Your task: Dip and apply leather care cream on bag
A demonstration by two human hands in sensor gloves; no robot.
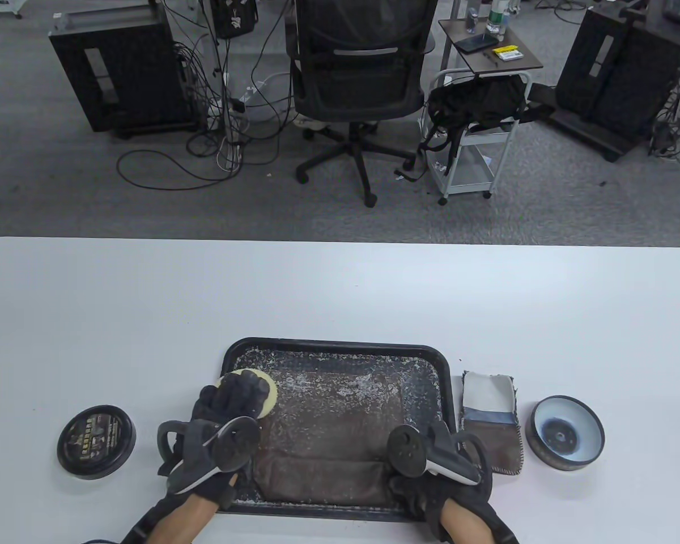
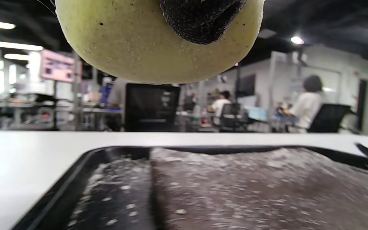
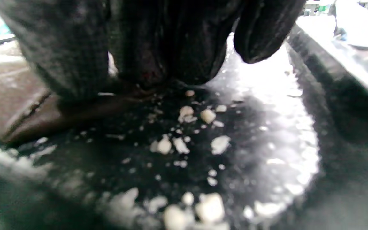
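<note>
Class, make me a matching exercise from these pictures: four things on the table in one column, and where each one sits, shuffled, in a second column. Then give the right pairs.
Things
1. yellow sponge
2. brown leather bag
3. black cream lid
4. open cream tin

Places
A. on the table at the far right, beside the folded cloth
B. lying flat inside the black tray
C. held in the left hand over the tray's left end
D. on the table left of the tray

Pairs: 1-C, 2-B, 3-D, 4-A
</note>
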